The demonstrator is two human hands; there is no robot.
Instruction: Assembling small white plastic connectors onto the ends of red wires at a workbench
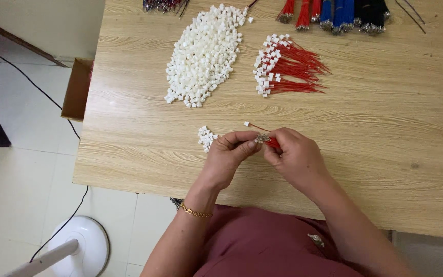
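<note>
Seated at a pale wood-grain bench point(375, 154), seen from above. Left hand point(229, 154) and right hand point(293, 154) brought together just over the near edge, fingertips almost touching. Right-hand fingers closed on a small bunch of thin red wires with bare metal ends point(268, 140), the tips poking out toward the left. Left-hand fingers pinched shut at those wire tips, apparently on a small white plastic connector housing, though too small and too hidden to tell for certain. Gold chain bracelet point(196, 211) on the left wrist.

Just left of the left hand, a little cluster of white plastic housings point(206, 137) on the bench. Just beyond the fingers, one red wire already capped in white point(252, 125), lying alone. Farther back, a large heap of loose white housings point(203, 54), and to its right a fanned pile of finished red wires with white caps point(285, 69). Along the far edge, bundles of red, blue and black wires point(334, 13).

Step in hand, by the look of it: seating a wire end into a housing, mid-batch, with plenty of loose housings left. Next move likely calling for fine alignment of the metal tip with the housing slot, a firm push, then a free hand for the small cluster nearby.
</note>
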